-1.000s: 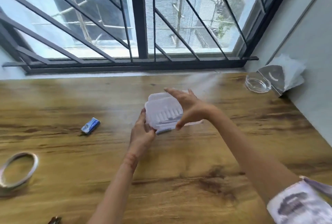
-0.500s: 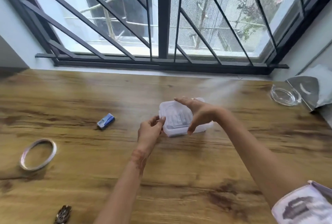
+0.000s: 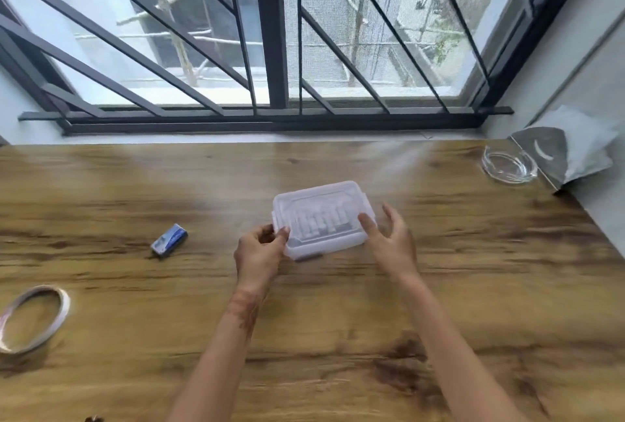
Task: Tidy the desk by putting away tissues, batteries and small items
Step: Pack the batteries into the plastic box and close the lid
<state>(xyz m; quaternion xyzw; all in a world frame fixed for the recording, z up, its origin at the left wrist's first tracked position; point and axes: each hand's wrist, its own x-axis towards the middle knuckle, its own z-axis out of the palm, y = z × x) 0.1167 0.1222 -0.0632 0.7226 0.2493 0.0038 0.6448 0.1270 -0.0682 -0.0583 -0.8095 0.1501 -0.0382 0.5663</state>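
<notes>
A clear plastic box [image 3: 321, 215] with its lid on sits flat in the middle of the wooden desk [image 3: 338, 320]; several batteries show through the lid. My left hand [image 3: 260, 252] pinches the box's near left corner with curled fingers. My right hand [image 3: 389, 239] is at the box's right end, fingers loosely spread, thumb touching the lid's edge. A small blue rectangular battery [image 3: 169, 240] lies alone on the desk to the left of the box.
A roll of clear tape [image 3: 33, 317] lies at the left edge. A glass ashtray [image 3: 509, 163] and a silver tissue pack [image 3: 568, 151] sit in the far right corner by the wall. A barred window runs behind the desk.
The box was tilted up between both hands and now lies flat on the desk. My right hand has slid from the lid's top to the box's right end.
</notes>
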